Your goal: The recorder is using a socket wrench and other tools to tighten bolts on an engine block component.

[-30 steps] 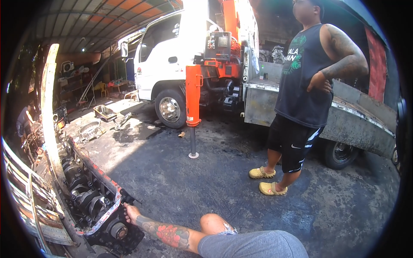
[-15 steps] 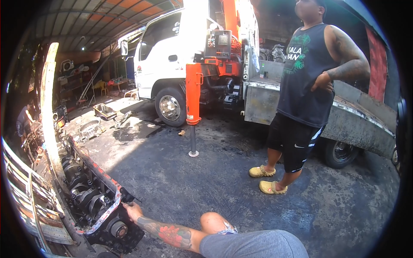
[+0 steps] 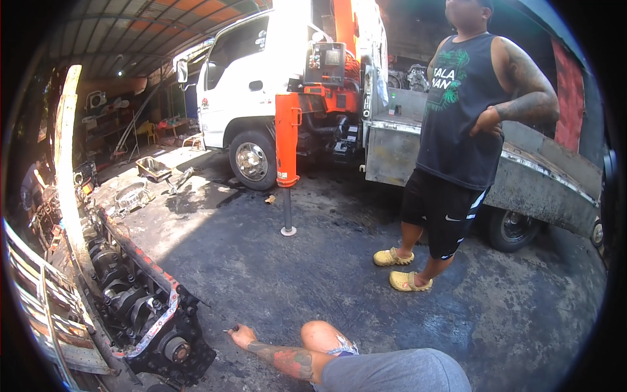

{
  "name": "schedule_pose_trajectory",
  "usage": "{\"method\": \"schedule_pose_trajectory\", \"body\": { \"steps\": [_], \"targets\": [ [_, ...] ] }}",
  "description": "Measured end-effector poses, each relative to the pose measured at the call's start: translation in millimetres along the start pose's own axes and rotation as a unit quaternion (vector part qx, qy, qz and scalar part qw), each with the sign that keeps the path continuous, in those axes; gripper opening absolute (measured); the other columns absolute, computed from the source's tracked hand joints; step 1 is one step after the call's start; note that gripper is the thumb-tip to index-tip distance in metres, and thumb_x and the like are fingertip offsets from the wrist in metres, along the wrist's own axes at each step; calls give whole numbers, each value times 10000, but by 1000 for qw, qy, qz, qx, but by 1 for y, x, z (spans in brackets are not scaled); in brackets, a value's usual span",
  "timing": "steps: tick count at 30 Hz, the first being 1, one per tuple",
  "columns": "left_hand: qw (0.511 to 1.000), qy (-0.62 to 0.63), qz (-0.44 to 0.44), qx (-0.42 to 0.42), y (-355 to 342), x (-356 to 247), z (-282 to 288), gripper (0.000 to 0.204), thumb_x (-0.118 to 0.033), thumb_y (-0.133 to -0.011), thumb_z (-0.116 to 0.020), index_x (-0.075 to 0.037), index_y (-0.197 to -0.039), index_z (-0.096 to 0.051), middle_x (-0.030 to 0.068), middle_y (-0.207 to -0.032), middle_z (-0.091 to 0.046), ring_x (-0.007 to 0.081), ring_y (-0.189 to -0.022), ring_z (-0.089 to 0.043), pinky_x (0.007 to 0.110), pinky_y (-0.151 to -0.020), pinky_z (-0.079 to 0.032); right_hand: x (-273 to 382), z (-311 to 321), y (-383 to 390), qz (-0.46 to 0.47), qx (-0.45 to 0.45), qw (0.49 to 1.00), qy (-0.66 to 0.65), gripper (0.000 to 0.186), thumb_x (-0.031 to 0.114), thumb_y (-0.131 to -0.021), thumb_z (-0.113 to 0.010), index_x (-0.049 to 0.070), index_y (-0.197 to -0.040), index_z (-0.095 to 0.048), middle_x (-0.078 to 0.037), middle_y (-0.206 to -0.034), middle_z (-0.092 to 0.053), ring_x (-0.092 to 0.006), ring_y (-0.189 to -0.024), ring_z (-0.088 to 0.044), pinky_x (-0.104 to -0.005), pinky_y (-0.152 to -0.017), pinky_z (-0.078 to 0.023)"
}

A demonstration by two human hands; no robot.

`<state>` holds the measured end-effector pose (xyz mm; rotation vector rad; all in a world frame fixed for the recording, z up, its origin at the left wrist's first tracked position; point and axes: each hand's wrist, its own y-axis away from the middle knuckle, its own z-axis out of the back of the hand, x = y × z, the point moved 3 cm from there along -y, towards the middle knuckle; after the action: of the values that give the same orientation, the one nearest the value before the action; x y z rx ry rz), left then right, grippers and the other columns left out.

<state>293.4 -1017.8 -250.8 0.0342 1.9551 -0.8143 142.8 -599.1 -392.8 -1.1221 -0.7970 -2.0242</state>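
My left hand (image 3: 241,337), at the end of my tattooed forearm, hangs over the dark concrete to the right of the engine block, apart from it. Its fingers are curled round something small that I cannot make out. The block (image 3: 194,330) lies at the lower left with its crankshaft and counterweights exposed, a red-and-silver flanged rim and a round pulley-like end facing me. My bent bare knee (image 3: 317,334) is just beyond my forearm. My right hand is not in view.
A person (image 3: 460,130) in yellow clogs stands at the right, hand on hip. A white truck (image 3: 238,108) with orange outrigger (image 3: 287,137) stands behind. Another person (image 3: 31,186) bends at far left near a pale post (image 3: 68,157), metal railings (image 3: 39,300), a pan (image 3: 152,166) and scattered parts.
My left hand has come away from the engine block's near edge and moved right and down over the floor. The whole view has shifted slightly.
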Motion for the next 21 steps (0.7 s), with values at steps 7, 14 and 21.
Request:
{"method": "schedule_pose_trajectory", "body": {
  "steps": [7,14,21],
  "targets": [
    [988,-92,35,-120,3,-35,39,541,-455,-959,-421,-5,-687,-545,41,-591,-508,162,-487,-459,290,-425,-371,-54,26,31,21,123,944,306,364,359,-794,-628,41,-953,-705,-202,-971,-674,-348,-953,-645,-439,-827,-511],
    [975,23,192,-111,4,-41,76,497,-544,-898,-476,-71,-746,-501,18,-599,-470,100,-465,-413,225,-389,-292,-77,13,42,69,198,875,437,386,297,-751,-596,-7,-970,-688,-235,-982,-664,-377,-984,-632,-433,-840,-519],
    [986,78,125,-83,0,-84,105,507,-509,-956,-360,-67,-753,-501,39,-551,-429,126,-443,-394,241,-383,-306,-47,-54,76,153,278,825,468,417,359,-786,-624,7,-1002,-684,-227,-1063,-648,-365,-1055,-603,-441,-889,-486]
  ]
}}
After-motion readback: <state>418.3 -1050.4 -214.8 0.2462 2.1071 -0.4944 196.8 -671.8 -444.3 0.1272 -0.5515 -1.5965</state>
